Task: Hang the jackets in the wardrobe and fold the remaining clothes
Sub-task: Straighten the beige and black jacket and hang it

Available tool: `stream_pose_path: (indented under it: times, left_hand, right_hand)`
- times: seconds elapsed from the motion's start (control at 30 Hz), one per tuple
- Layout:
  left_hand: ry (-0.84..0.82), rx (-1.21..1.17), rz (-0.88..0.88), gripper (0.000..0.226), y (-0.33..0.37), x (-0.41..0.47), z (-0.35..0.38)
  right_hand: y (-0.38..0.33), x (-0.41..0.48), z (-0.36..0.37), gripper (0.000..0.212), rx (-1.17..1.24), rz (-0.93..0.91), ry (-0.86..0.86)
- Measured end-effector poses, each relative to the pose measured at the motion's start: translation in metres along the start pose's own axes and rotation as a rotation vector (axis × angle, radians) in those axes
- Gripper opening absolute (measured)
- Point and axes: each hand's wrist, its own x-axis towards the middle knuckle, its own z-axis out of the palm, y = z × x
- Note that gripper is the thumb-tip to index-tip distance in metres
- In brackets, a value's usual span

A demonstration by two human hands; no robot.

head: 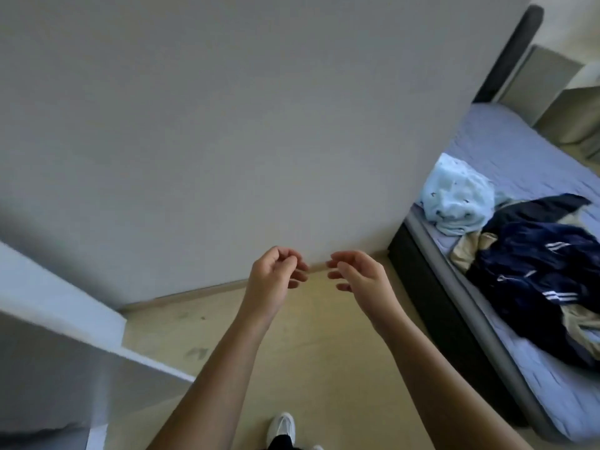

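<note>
1. Left hand point(274, 280): raised in front of the wall point(211, 125), fingers curled loosely inward, holding nothing.
2. Right hand point(360, 276): raised just beside the left, fingertips nearly meeting it, fingers half open and bent, holding nothing.
3. Bed point(532, 164): at the right, with a lilac sheet and a dark frame.
4. Navy jacket point(539, 271): crumpled on the bed, white stripes showing on it, well apart from both hands.
5. Light blue garment point(454, 199): bunched on the bed, just beyond the navy jacket and nearer the wall.
6. Beige garment point(467, 251): partly hidden beneath the navy jacket, only edges showing.
7. White shelving point(65, 319): at the lower left; whether it belongs to the wardrobe cannot be told.
8. White shoe point(281, 427): on the pale floor point(308, 352) below the forearms.
</note>
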Motion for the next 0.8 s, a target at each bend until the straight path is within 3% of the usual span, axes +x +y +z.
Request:
stream_pose_path:
  times: [0.37,0.8]
  left_hand:
    - [-0.500,0.154,0.025,0.021,0.005,0.085,0.224]
    - [-0.610,0.147,-0.069,0.022,-0.002,0.130,0.502]
  right_hand:
    - [0.043,0.034,-0.187,0.020,0.193,0.091,0.478]
    - [0.093,0.090,-0.462,0.025,0.242,0.156,0.679]
